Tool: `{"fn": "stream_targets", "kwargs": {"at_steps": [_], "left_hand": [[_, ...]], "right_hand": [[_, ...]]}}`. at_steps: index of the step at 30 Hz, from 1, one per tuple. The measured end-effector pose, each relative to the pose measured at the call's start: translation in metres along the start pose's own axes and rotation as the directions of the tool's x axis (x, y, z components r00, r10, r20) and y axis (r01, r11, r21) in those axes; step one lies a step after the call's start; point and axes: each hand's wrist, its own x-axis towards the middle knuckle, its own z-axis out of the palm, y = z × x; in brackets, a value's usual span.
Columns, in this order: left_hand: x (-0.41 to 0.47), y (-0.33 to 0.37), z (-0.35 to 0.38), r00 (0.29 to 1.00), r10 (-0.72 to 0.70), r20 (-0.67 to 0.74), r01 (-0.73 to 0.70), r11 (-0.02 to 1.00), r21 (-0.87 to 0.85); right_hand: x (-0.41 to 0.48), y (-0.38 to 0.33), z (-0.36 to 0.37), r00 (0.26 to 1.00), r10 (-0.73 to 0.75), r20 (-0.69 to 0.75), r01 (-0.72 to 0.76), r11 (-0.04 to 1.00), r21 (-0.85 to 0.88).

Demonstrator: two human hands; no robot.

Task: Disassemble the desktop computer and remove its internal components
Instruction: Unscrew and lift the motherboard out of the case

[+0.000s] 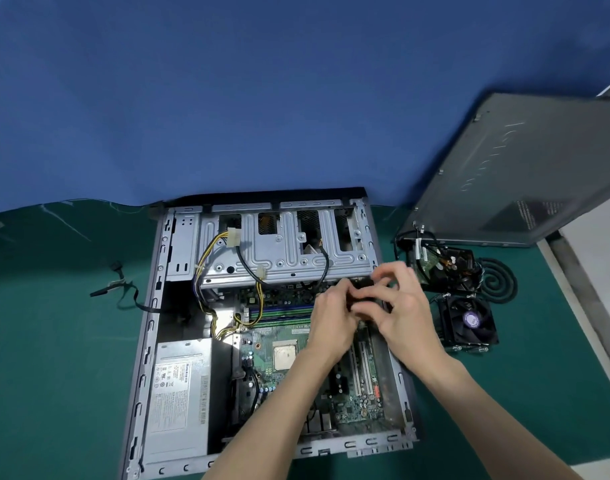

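An open desktop case (pixel 151 327) lies flat on a green mat. Inside are a green motherboard (pixel 262 344) with a bare CPU (pixel 285 354), RAM sticks (pixel 279 311), a silver power supply (pixel 180 389) at the lower left and a metal drive cage (pixel 283 247) at the top. My left hand (pixel 331 320) and my right hand (pixel 400 306) meet over the case's upper right. Both pinch a small black part (pixel 364 292) just below the drive cage; most of it is hidden by the fingers.
The removed side panel (pixel 525 168) leans at the right. Below it lie a black fan with cables (pixel 445 268), a coiled black cable (pixel 497 280) and a cooler fan (pixel 468 322). A loose black cable (pixel 123 292) lies left of the case. A blue backdrop hangs behind.
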Motion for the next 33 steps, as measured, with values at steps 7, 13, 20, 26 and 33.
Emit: {"fn": "stream_targets", "kwargs": {"at_steps": [7, 13, 20, 26, 33], "left_hand": [[-0.001, -0.003, -0.004, 0.995, 0.083, 0.056, -0.085, 0.996, 0.033], [-0.001, 0.003, -0.004, 0.99, 0.141, 0.022, -0.14, 0.928, 0.346], [-0.001, 0.005, -0.002, 0.999, 0.045, 0.024, -0.048, 0.988, 0.148], [-0.001, 0.004, -0.001, 0.999, 0.033, 0.041, -0.034, 0.999, 0.035], [-0.001, 0.002, 0.001, 0.999, 0.029, 0.013, -0.029, 0.999, 0.036]], "right_hand": [[-0.002, 0.001, -0.002, 1.0, -0.006, -0.021, 0.005, 1.0, -0.023], [-0.003, 0.001, 0.001, 0.998, -0.002, -0.061, -0.001, 0.999, -0.047], [-0.005, -0.003, 0.0, 0.999, 0.011, -0.037, -0.012, 1.0, -0.024], [-0.003, -0.003, -0.002, 0.999, 0.041, -0.016, -0.041, 0.999, 0.013], [-0.006, -0.004, 0.0, 0.999, 0.037, -0.024, -0.039, 0.997, -0.068]]}}
